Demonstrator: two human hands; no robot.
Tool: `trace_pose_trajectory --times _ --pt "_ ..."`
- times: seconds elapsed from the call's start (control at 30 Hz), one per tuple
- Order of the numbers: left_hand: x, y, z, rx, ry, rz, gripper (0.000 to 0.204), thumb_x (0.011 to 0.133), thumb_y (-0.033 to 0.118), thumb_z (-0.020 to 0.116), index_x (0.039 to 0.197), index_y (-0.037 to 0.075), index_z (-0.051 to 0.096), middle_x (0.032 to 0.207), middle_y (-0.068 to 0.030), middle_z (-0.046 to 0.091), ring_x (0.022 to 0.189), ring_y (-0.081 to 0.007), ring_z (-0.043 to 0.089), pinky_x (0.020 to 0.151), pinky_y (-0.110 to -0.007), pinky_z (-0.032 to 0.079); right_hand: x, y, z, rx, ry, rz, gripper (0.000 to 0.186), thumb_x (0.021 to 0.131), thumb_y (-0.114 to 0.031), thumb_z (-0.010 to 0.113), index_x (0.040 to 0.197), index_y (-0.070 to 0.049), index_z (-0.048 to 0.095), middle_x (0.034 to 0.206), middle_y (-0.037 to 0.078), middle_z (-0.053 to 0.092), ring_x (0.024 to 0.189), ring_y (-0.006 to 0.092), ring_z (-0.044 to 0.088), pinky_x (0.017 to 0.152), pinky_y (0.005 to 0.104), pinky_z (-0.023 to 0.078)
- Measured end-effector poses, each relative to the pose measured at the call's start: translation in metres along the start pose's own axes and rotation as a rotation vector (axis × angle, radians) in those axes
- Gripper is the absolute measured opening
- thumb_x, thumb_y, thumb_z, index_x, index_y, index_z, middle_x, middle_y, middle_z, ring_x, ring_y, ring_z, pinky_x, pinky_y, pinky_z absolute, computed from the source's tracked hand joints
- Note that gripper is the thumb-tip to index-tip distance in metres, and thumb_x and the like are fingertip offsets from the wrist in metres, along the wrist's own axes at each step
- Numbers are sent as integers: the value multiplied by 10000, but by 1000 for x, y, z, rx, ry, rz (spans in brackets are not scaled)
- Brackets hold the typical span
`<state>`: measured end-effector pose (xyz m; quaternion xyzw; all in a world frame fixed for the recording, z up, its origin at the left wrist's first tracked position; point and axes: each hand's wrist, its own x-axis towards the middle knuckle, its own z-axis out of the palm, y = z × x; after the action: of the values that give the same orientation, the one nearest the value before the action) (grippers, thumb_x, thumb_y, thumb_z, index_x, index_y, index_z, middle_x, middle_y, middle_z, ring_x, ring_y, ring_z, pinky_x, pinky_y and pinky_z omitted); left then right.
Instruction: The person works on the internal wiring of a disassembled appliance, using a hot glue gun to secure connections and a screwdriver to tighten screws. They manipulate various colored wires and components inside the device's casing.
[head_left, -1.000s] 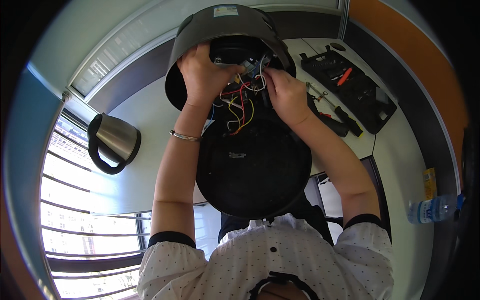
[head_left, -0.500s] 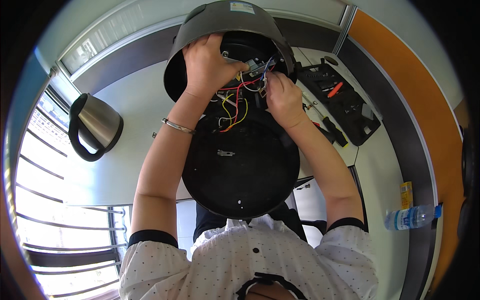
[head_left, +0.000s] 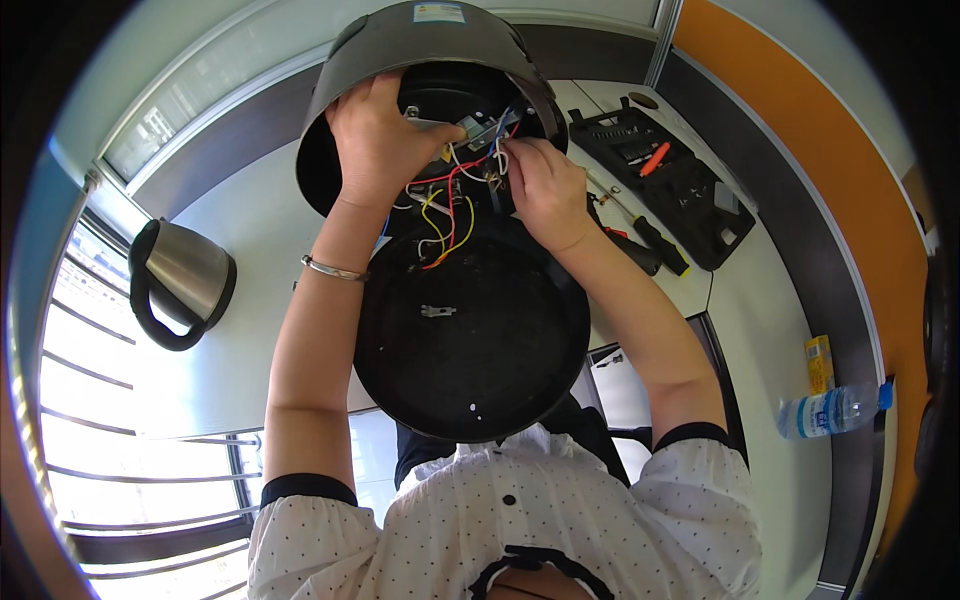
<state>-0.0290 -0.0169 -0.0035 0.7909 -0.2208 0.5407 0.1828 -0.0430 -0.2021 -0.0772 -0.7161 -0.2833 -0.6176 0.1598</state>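
A dark round appliance housing (head_left: 420, 42) is tipped with its hollow side toward me. Inside it, my left hand (head_left: 372, 140) reaches under the rim, its thumb pressing a metal bracket (head_left: 482, 132); its fingertips are partly hidden. My right hand (head_left: 546, 190) pinches thin wires (head_left: 501, 150) beside the bracket's right end, and its fingertips are partly covered. Red, white and yellow wires (head_left: 470, 222) hang down toward a black round cover (head_left: 470, 365) in front of me. On that cover lies a small pale metal clip (head_left: 437, 311).
An open black tool case (head_left: 690, 205) with an orange-red tool (head_left: 655, 159) lies at the right. A screwdriver (head_left: 655, 240) rests beside it. Farther right are a water bottle (head_left: 825, 412) and yellow box (head_left: 820, 362). A steel kettle (head_left: 185, 280) stands at left.
The whole view has shifted slightly, so the housing and both hands appear farther left. Both hands keep their places at the bracket and wires; the right fingers have moved only slightly.
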Motion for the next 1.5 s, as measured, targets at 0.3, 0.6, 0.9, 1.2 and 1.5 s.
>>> trace_pose_trajectory --times 0.3,0.6,0.9,1.2,1.5 --pt "2 1 1 26 -31 -11 781 446 319 899 1132 60 629 1091 -123 647 1045 -325 587 934 -400 435 -3 -3 2 -37 -72 25 225 750 -86 616 964 -23 589 809 67 567 665 207 606 529 307 494" --pt "4 2 2 -6 -14 22 746 457 284 906 1106 27 642 1065 -156 655 1008 -335 606 896 -402 467 -2 4 -3 -6 -107 -103 322 698 -66 628 1003 34 601 901 98 575 681 211 598 547 304 504" --pt "7 6 -2 -9 -52 10 781 440 271 910 1116 2 627 1071 -174 648 1000 -342 608 896 -396 474 -5 10 -14 42 -232 -90 346 762 -89 574 1090 19 597 905 83 580 744 213 617 565 304 518" --pt "5 2 -1 -28 -14 28 756 431 272 905 1096 39 633 1038 -134 651 990 -328 604 889 -406 458 -14 11 -36 132 -206 -54 370 710 28 674 1074 12 615 841 87 589 653 224 603 529 315 488" --pt "5 3 0 -43 -16 34 733 418 239 905 1072 35 643 1023 -130 662 970 -316 618 877 -391 476 -22 57 -83 29 -62 347 173 767 -41 690 939 -47 673 797 85 640 632 222 624 536 292 491"
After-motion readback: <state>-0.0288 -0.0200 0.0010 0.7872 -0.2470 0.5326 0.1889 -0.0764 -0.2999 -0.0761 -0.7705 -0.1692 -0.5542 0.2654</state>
